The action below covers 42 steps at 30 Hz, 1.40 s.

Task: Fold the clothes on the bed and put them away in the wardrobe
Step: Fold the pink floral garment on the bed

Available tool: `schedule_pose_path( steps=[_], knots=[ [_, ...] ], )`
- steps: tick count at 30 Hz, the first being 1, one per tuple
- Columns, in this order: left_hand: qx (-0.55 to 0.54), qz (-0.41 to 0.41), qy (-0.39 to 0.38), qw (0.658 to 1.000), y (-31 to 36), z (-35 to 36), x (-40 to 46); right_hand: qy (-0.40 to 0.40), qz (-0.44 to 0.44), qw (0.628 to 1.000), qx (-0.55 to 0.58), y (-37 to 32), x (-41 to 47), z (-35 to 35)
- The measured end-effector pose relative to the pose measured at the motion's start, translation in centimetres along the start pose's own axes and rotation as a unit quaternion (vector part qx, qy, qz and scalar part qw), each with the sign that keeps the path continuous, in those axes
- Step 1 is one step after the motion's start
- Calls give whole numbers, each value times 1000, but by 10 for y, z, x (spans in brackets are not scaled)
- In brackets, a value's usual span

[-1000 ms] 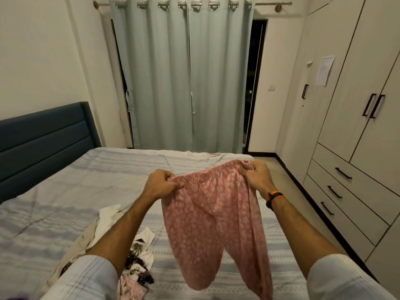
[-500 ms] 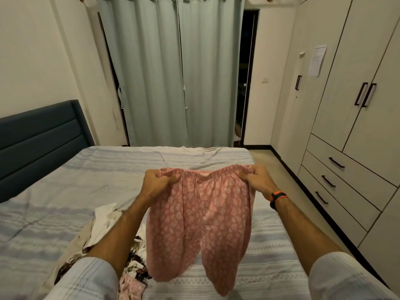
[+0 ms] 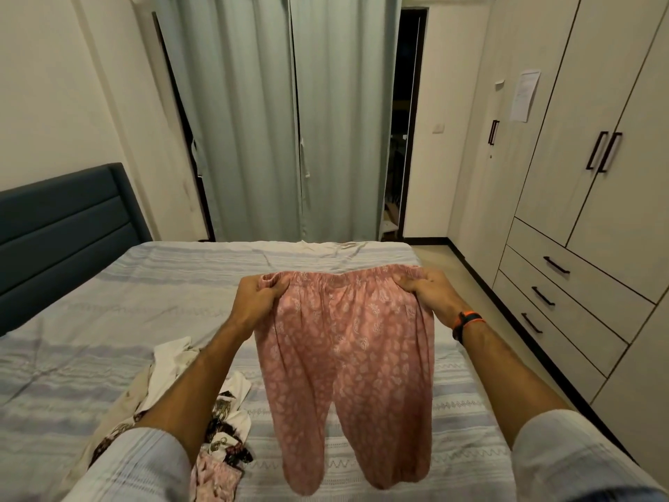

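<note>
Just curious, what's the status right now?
Left hand and right hand grip pink trousers by waistband, above bed. Clothes pile unfolded. Wardrobe shut.

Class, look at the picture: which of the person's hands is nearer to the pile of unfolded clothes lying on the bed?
The left hand. It grips the pink trousers' waistband just above and right of the pile of unfolded clothes. The right hand grips the waistband's far end, across the trousers from it.

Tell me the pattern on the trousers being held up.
Pink trousers with a small white leaf print, clear in the head view.
</note>
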State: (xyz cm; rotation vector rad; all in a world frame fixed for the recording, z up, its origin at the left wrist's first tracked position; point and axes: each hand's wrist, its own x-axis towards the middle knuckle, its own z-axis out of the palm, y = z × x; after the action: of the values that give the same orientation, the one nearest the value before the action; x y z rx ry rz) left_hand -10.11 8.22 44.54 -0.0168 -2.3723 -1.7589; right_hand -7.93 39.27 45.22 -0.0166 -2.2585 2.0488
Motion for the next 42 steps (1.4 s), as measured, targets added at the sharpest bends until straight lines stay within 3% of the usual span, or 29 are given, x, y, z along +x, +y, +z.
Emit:
schedule_pose_path(
  steps=[5, 10, 12, 14, 17, 20, 24, 31, 39, 42],
  knots=[
    [-37, -12, -28, 999, 8, -3, -2, -3, 11, 999, 38, -2, 3, -4],
    [-179, -125, -215, 952, 13, -23, -8, -142, 58, 974, 164, -10, -7, -19],
    [-214, -162, -244, 932, 13, -25, -8, -146, 88, 968, 185, -5, -4, -19],
    [-171, -211, -174, 947, 11, -16, -5, -66, 131, 982, 119, 8, 7, -11],
    [-33, -205, -1, 978, -19, 1, 19, 108, 143, 972, -150, 22, 21, 11],
    [21, -198, 77, 977, -55, 26, 41, 161, 118, 960, -197, 19, 12, 39],
    [17, -143, 69, 987, 3, 48, -9, 128, 70, 968, -206, 11, 5, 64],
    [36, -62, 34, 997, 33, 77, -36, 49, -8, 976, -211, 4, -5, 94],
    [85, -10, 52, 995, 39, 83, -47, 59, -69, 952, -292, -10, -13, 104],
    [97, 2, -12, 995, 38, 83, -45, 36, -66, 957, -279, -12, -15, 105]
  ],
)
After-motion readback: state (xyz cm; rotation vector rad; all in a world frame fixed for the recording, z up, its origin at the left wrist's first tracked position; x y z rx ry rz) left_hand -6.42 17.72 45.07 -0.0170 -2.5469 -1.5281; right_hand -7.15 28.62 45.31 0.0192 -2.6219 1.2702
